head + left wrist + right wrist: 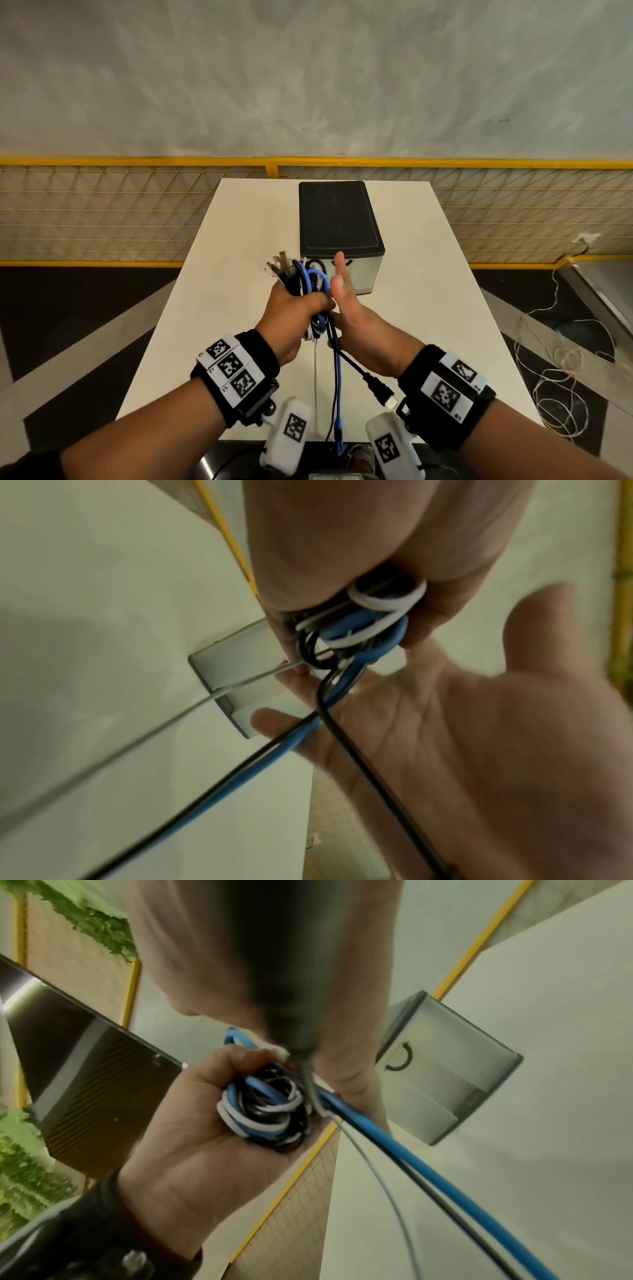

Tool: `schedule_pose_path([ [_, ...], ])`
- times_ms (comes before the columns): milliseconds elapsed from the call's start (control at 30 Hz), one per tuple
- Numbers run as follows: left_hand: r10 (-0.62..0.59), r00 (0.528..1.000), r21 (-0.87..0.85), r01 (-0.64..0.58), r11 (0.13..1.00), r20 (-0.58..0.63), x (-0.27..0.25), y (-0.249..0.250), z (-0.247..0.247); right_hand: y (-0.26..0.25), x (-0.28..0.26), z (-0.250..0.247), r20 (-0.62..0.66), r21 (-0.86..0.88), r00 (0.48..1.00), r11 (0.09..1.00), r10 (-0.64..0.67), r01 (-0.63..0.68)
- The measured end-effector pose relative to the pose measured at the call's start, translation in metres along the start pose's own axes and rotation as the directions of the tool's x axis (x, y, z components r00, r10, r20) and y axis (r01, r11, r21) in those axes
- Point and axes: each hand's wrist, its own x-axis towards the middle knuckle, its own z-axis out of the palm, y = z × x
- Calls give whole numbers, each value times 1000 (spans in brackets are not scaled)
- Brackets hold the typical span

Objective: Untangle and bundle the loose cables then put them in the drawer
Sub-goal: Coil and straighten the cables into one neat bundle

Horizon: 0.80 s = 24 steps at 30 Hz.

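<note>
Trailing blue cable (338,383) and black USB lead (363,373) need winding by my flat right hand (356,308) while my left hand (294,308) grips the coiled bundle (308,277) firmly.

A white table (428,308) carried the objects. A drawer box (339,236) with a black top stood directly on its far half

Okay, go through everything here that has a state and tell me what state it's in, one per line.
cable bundle: coiled, gripped in the left hand, tails hanging loose.
left hand: fingers curled round the bundle.
right hand: fingers straight, flat beside the bundle.
drawer: closed.
black USB plug: dangling free, unplugged.
</note>
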Motion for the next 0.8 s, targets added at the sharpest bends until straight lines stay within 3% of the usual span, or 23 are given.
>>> schedule_pose_path([
  [67, -44, 997, -134, 35, 990, -66, 7, 3, -3, 11, 3, -8, -41, 43, 999, 999, 21, -19],
  [133, -67, 996, -279, 48, 959, -59, 11, 9, -6, 21, 3, -13, -4, -22, 997, 997, 79, -79],
  [233, -76, 996, -361, 84, 929, 36, 8, 19, -7, 27, -1, -11, 119, -152, 982, 980, 146, -127],
  [333, -126, 983, -407, 172, 897, 137, 7, 19, -7, 28, -3, -11, 158, -136, 978, 984, 139, -118],
  [533, -188, 907, -475, 364, 802, 378, -2, 26, -11, 32, -7, -19, 272, -157, 950, 981, 154, -114],
  [633, -206, 828, -456, 475, 753, 521, -4, 25, -17, 34, -8, -17, 377, -308, 899, 945, 223, -106],
  [700, -237, 736, -368, 558, 744, 634, -4, 26, -22, 38, -9, -18, 380, -460, 876, 882, 296, -99],
  [800, -373, 610, -127, 619, 775, 699, -4, 28, -29, 42, -7, -22, 256, -604, 918, 791, 304, -94],
])
